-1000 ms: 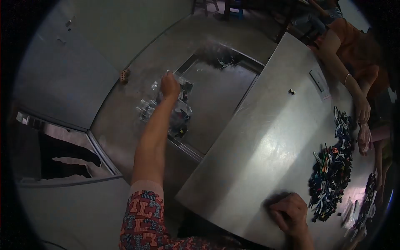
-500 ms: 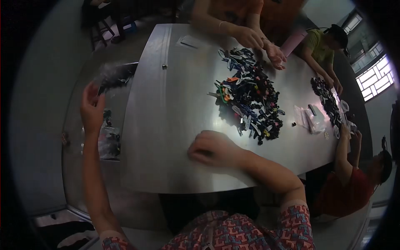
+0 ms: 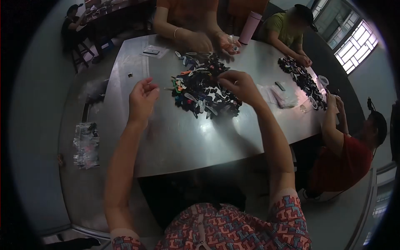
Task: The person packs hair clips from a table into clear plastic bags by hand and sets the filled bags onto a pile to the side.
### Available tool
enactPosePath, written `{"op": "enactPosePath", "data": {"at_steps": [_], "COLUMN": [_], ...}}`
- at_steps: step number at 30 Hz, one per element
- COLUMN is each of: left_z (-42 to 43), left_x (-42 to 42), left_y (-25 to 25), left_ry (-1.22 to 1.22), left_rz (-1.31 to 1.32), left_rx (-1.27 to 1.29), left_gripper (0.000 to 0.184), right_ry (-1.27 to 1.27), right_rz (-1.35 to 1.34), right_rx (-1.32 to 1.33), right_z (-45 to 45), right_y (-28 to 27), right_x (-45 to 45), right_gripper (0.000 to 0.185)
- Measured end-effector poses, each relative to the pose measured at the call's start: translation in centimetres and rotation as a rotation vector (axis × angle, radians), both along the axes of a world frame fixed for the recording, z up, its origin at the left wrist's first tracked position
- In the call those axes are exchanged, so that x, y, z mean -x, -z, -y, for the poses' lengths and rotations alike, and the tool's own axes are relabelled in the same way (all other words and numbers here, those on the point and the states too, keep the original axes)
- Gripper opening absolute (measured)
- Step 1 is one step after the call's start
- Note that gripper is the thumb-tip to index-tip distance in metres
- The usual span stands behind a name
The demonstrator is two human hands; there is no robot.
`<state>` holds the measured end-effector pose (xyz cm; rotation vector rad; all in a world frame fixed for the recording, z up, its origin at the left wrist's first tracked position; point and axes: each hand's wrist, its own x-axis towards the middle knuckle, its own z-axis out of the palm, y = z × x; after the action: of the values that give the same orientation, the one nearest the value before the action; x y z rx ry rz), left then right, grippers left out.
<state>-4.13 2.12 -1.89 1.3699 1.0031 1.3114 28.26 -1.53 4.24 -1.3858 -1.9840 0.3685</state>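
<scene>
A heap of small hair clips (image 3: 196, 89), mostly black with some white, orange and green ones, lies on the metal table (image 3: 166, 146). Over the heap's right side is my right hand (image 3: 243, 86), its fingers bent and drawn together at the clips. Whatever lies between those fingertips is too small and dark to make out. To the left of the heap, my left hand (image 3: 143, 100) is raised above the table, thumb and fingers apart, with nothing visible in it.
Plastic bags of clips (image 3: 86, 146) sit low at the left. Across the table a person's hand (image 3: 229, 43) holds something small. A pink bottle (image 3: 251, 28), clear bags (image 3: 285, 98) and a second clip heap (image 3: 302, 79) are farther right, near two other people.
My left hand has come from beyond the table's left side to above the tabletop. My right hand has moved from the near table onto the heap. The whole view has shifted.
</scene>
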Motion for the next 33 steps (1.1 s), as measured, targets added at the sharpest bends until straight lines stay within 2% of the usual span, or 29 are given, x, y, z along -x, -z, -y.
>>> {"op": "enactPosePath", "data": {"at_steps": [1, 4, 6, 7, 8, 10, 11, 13, 14, 16, 20, 22, 26, 28, 32, 33], "left_z": [0.1, 0.1, 0.0, -0.1, -0.1, 0.3, 0.6, 1.0, 1.1, 0.9, 1.0, 1.0, 0.6, 0.5, 0.8, 0.9], "left_x": [-0.6, -1.2, -0.9, -0.6, -0.5, -0.6, -0.5, -0.6, -0.6, -0.4, -0.4, -0.5, -0.3, -0.3, -0.4, -0.5], "left_y": [0.8, 2.2, 3.0, 3.2, 3.3, 3.1, 2.9, 2.7, 2.7, 3.0, 2.7, 2.8, 3.3, 3.5, 3.0, 3.0], "left_ry": [-0.066, -0.152, -0.168, -0.187, -0.208, -0.203, -0.201, -0.196, -0.195, -0.196, -0.193, -0.195, -0.193, -0.191, -0.189, -0.188], "left_rz": [-0.003, -0.042, -0.086, -0.128, -0.170, -0.201, -0.233, -0.252, -0.270, -0.254, -0.259, -0.268, -0.277, -0.269, -0.291, -0.290], "left_rx": [-0.017, -0.092, -0.147, -0.222, -0.298, -0.308, -0.319, -0.309, -0.300, -0.305, -0.296, -0.293, -0.300, -0.302, -0.290, -0.290], "left_gripper": [0.040, 0.038, 0.037, 0.036, 0.035, 0.035, 0.034, 0.033, 0.032, 0.032, 0.031, 0.031, 0.031, 0.031, 0.030, 0.030], "right_ry": [0.109, 0.526, 0.628, 0.690, 0.694, 0.772, 0.773, 0.862, 0.861, 0.904, 0.974, 0.985, 0.861, 0.777, 0.783, 0.760], "right_rz": [-0.010, 0.251, 0.419, 0.401, 0.403, 0.654, 0.654, 0.806, 0.807, 0.648, 0.532, 0.333, 0.173, -0.124, -0.186, -0.188], "right_rx": [-0.043, -0.072, -0.143, -0.142, -0.142, -0.140, -0.136, 0.057, 0.058, -0.075, -0.056, 0.057, 0.200, 0.322, 0.293, 0.218], "right_z": [0.0, 1.4, 1.9, 2.1, 2.4, 3.4, 3.8, 4.5, 4.7, 4.9, 4.6, 4.4, 4.4, 4.5, 4.6, 4.5], "right_y": [0.6, 1.5, 3.5, 4.4, 4.7, 5.1, 5.6, 6.0, 6.2, 7.2, 7.3, 6.8, 6.3, 5.8, 5.4, 5.6], "right_x": [-3.5, -13.1, -19.1, -21.1, -22.1, -22.5, -22.5, -21.5, -21.4, -22.0, -22.8, -23.2, -24.8, -25.0, -25.8, -26.1], "right_gripper": [0.020, 0.022, 0.023, 0.022, 0.022, 0.021, 0.021, 0.021, 0.021, 0.024, 0.025, 0.027, 0.032, 0.036, 0.035, 0.035]}}
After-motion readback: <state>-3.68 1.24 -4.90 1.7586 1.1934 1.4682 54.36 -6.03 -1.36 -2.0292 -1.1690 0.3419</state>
